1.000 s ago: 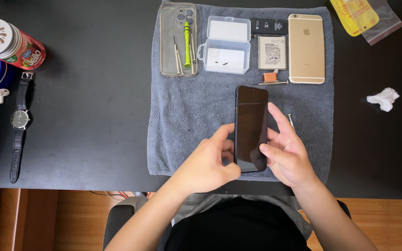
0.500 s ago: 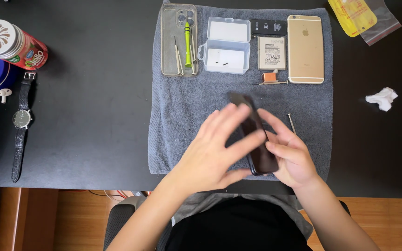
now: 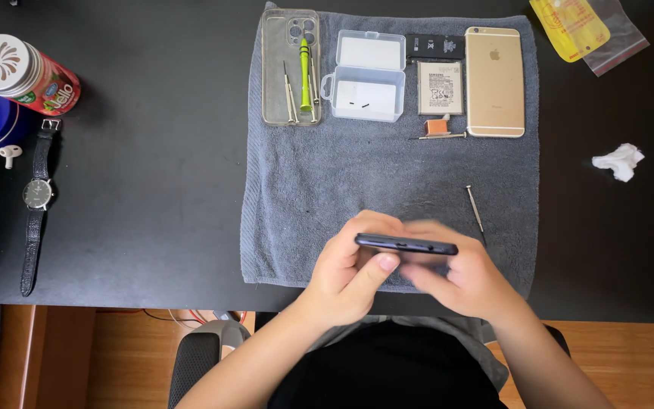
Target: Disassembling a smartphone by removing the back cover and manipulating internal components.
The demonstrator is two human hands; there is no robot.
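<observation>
A dark, slim phone (image 3: 406, 244) is held edge-on above the near edge of a grey towel (image 3: 372, 174), its long side running left to right, level. Small openings show along its upturned edge. Fingers grip it at both ends.

Head view, straight down, near desk (image 3: 153, 189)

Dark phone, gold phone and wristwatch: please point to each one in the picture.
dark phone (image 3: 406, 244), head view, on its thin edge held between both hands.
gold phone (image 3: 495, 82), head view, middle of its back.
wristwatch (image 3: 38, 194), head view, on its dial.
</observation>
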